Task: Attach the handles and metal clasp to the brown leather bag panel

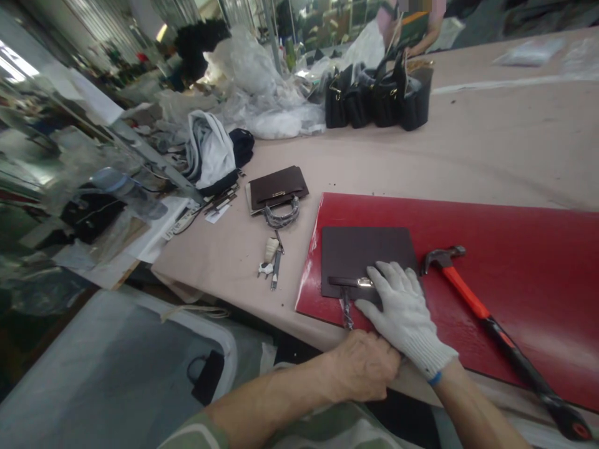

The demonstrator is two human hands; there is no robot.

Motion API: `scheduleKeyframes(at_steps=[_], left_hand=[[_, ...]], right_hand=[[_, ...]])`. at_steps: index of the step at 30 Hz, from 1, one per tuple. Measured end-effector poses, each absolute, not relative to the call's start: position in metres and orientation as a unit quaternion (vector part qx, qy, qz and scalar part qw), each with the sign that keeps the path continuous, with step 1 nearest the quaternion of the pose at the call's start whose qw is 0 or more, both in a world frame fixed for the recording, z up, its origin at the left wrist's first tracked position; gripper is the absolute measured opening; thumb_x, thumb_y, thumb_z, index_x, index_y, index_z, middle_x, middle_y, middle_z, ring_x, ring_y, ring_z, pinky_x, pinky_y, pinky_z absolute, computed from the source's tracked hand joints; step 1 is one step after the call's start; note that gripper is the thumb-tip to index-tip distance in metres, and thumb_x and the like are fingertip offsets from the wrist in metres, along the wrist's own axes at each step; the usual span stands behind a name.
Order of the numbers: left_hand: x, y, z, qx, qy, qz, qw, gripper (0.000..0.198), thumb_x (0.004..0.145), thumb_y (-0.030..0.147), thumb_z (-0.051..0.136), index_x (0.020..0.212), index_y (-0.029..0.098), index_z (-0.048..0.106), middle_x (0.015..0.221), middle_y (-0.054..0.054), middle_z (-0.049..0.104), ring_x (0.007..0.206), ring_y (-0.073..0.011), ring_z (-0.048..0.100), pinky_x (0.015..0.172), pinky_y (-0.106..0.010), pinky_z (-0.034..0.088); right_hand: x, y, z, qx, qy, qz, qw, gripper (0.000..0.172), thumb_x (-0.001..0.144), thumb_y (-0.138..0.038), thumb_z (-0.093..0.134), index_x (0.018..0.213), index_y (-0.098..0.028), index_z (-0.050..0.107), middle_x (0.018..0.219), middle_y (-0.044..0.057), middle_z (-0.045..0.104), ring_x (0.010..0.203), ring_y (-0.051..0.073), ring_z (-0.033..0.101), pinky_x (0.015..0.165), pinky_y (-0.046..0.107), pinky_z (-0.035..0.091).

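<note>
A dark brown bag panel (pixel 365 249) with a strap and a metal clasp (pixel 364 282) lies on a red board (pixel 515 268). My right hand (pixel 405 305), in a white knitted glove, rests flat on the panel's right part with its fingers spread. From the panel's near edge a plastic-wrapped bag handle (pixel 347 312) runs down toward me. My bare left hand (pixel 367 365) is closed around this handle at the table's front edge, just below the right hand; its fingertips are hidden. To the right of the panel lies a claw hammer (pixel 486 312) with a red and black handle.
Another brown panel (pixel 276 190) with a wrapped handle lies beyond the board's left side, near small tools (pixel 272 259). Several black handbags (pixel 379 100) stand farther back, where a person (pixel 423 37) is partly visible. A grey bin (pixel 116 374) sits at lower left.
</note>
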State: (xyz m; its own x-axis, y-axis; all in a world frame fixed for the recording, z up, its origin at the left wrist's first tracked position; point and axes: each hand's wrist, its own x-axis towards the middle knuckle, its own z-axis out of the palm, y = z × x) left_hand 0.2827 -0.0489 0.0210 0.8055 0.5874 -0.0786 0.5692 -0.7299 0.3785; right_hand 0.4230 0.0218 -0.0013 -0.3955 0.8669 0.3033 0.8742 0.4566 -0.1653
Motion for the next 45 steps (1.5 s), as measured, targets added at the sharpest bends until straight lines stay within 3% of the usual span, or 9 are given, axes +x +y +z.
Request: scheduleKeyframes(at_steps=[4, 8, 16, 23, 28, 32, 35, 39, 45], left_hand=[[0.266, -0.065, 0.018, 0.920, 0.329, 0.019, 0.213, 0.029, 0.088, 0.020, 0.059, 0.111, 0.003, 0.064, 0.101, -0.020, 0.073, 0.084, -0.0288, 0.072, 0.064, -0.038, 0.059], [0.247, -0.075, 0.009, 0.910, 0.338, 0.038, 0.235, 0.028, 0.091, 0.020, 0.056, 0.113, 0.004, 0.065, 0.108, -0.020, 0.074, 0.088, -0.0293, 0.072, 0.071, -0.040, 0.060], [0.244, -0.074, 0.001, 0.910, 0.339, 0.062, 0.229, 0.030, 0.091, 0.022, 0.058, 0.113, 0.004, 0.065, 0.103, -0.020, 0.074, 0.084, -0.0309, 0.073, 0.067, -0.041, 0.058], [0.227, -0.078, 0.008, 0.887, 0.360, 0.203, 0.206, 0.023, 0.100, 0.031, 0.055, 0.093, 0.014, 0.067, 0.092, -0.011, 0.073, 0.085, -0.0233, 0.070, 0.076, -0.036, 0.056], [0.150, -0.038, 0.024, 0.728, 0.590, 0.324, 0.131, 0.022, 0.102, 0.021, 0.048, 0.091, 0.018, 0.067, 0.094, -0.009, 0.072, 0.091, -0.0199, 0.068, 0.087, -0.033, 0.052], [0.072, 0.014, 0.032, 0.553, 0.792, 0.232, 0.115, 0.016, 0.098, 0.024, 0.057, 0.100, 0.015, 0.070, 0.104, -0.012, 0.073, 0.099, -0.0221, 0.068, 0.089, -0.032, 0.050], [0.041, 0.042, 0.032, 0.522, 0.822, 0.143, 0.175, 0.025, 0.095, 0.035, 0.064, 0.104, 0.013, 0.071, 0.103, -0.011, 0.075, 0.096, -0.0210, 0.069, 0.083, -0.028, 0.050], [0.038, 0.063, 0.025, 0.542, 0.804, 0.095, 0.225, 0.029, 0.082, 0.044, 0.076, 0.089, 0.016, 0.074, 0.082, -0.006, 0.076, 0.079, -0.0193, 0.070, 0.066, -0.025, 0.045], [0.045, 0.083, 0.025, 0.535, 0.806, 0.036, 0.250, 0.025, 0.077, 0.039, 0.078, 0.071, 0.017, 0.069, 0.068, -0.007, 0.072, 0.070, -0.0232, 0.070, 0.059, -0.028, 0.043]], right_hand=[[0.401, 0.011, -0.001, -0.493, -0.853, 0.019, 0.170, 0.060, 0.086, -0.043, 0.069, 0.138, -0.014, 0.063, 0.148, 0.016, 0.057, 0.140, 0.041, 0.047, 0.121, 0.062, 0.032], [0.381, 0.002, 0.001, -0.511, -0.842, 0.030, 0.170, 0.058, 0.087, -0.041, 0.068, 0.138, -0.014, 0.062, 0.147, 0.017, 0.058, 0.139, 0.042, 0.047, 0.122, 0.064, 0.029], [0.379, 0.002, 0.000, -0.512, -0.843, 0.005, 0.165, 0.055, 0.091, -0.042, 0.062, 0.139, -0.015, 0.062, 0.147, 0.017, 0.058, 0.139, 0.041, 0.048, 0.119, 0.062, 0.034], [0.378, 0.003, 0.000, -0.513, -0.840, 0.007, 0.177, 0.054, 0.092, -0.044, 0.059, 0.138, -0.015, 0.063, 0.144, 0.018, 0.060, 0.138, 0.041, 0.049, 0.119, 0.064, 0.034], [0.382, 0.005, -0.007, -0.503, -0.844, -0.018, 0.182, 0.054, 0.092, -0.046, 0.057, 0.135, -0.014, 0.064, 0.143, 0.017, 0.060, 0.136, 0.041, 0.050, 0.117, 0.063, 0.037], [0.383, 0.009, -0.013, -0.491, -0.847, -0.047, 0.199, 0.055, 0.094, -0.048, 0.051, 0.132, -0.012, 0.066, 0.140, 0.020, 0.062, 0.133, 0.043, 0.052, 0.114, 0.064, 0.039], [0.382, 0.012, -0.016, -0.478, -0.848, -0.063, 0.221, 0.055, 0.095, -0.048, 0.048, 0.130, -0.010, 0.067, 0.138, 0.021, 0.063, 0.131, 0.044, 0.053, 0.111, 0.065, 0.041], [0.382, 0.012, -0.015, -0.476, -0.848, -0.070, 0.222, 0.055, 0.096, -0.049, 0.048, 0.129, -0.010, 0.068, 0.135, 0.021, 0.065, 0.130, 0.043, 0.054, 0.111, 0.064, 0.041], [0.380, 0.006, -0.007, -0.508, -0.842, -0.022, 0.178, 0.055, 0.093, -0.047, 0.058, 0.135, -0.013, 0.065, 0.144, 0.018, 0.060, 0.136, 0.041, 0.050, 0.117, 0.062, 0.037]])
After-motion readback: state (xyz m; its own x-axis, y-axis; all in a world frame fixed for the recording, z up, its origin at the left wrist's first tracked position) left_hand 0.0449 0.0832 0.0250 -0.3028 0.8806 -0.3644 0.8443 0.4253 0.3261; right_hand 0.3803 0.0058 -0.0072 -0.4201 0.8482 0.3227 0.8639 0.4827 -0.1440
